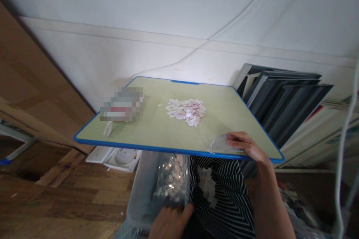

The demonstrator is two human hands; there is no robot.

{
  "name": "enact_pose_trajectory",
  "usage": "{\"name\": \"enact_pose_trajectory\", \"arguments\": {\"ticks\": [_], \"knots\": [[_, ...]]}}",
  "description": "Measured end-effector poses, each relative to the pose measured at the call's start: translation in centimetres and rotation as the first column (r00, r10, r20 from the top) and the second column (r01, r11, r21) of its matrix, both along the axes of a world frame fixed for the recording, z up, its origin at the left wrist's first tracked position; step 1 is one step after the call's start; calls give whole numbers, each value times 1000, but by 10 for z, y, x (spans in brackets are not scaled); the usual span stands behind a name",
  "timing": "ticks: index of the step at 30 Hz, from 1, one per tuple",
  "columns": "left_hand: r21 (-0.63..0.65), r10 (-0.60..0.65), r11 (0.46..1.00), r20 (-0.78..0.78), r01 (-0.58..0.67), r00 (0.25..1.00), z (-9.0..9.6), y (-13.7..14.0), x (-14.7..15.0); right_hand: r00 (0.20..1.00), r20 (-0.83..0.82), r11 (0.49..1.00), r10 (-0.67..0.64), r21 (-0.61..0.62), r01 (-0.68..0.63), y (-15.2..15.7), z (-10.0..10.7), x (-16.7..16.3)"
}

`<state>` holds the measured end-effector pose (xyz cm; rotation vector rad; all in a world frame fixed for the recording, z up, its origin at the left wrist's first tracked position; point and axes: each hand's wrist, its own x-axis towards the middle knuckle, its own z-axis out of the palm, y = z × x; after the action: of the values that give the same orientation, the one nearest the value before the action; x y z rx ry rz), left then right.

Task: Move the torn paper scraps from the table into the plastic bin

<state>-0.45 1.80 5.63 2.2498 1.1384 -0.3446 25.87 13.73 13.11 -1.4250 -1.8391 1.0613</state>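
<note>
A clear half-round protractor (220, 143) lies near the front edge of the tabletop, with the fingers of my right hand (245, 145) closed over its right end. Further back on the green board is a loose heap of small torn paper pieces (185, 110), apart from both hands. Below the table, my left hand (171, 222) grips the near rim of a translucent plastic tub (140, 194); its fingertips are hidden. Inside the tub, a clear bag (172, 179) holds many small pale bits. More paper scraps (207, 185) rest on black-and-white striped fabric (232, 201) beside it.
The green tabletop (148, 127) has a blue rim. A blurred-out box (122, 104) with a white loop (108, 129) sits at its left. Dark folders (280, 97) lean at the right. A white cable (340, 164) hangs there. A large cardboard box (36, 74) stands left.
</note>
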Motion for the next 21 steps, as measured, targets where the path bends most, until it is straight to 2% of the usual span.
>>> {"name": "enact_pose_trajectory", "arguments": {"ticks": [9,16,21], "knots": [[37,2,999,37,-4,999,2,-1,0,999,-34,999,-25,37,26,-1,-1,2],[17,-19,1000,-11,20,1000,5,0,1,995,-76,998,-58,-7,58,-2,-6,6],[49,-15,999,9,15,1000,4,1,0,998,-39,996,-49,77,51,0,-8,3]]}}
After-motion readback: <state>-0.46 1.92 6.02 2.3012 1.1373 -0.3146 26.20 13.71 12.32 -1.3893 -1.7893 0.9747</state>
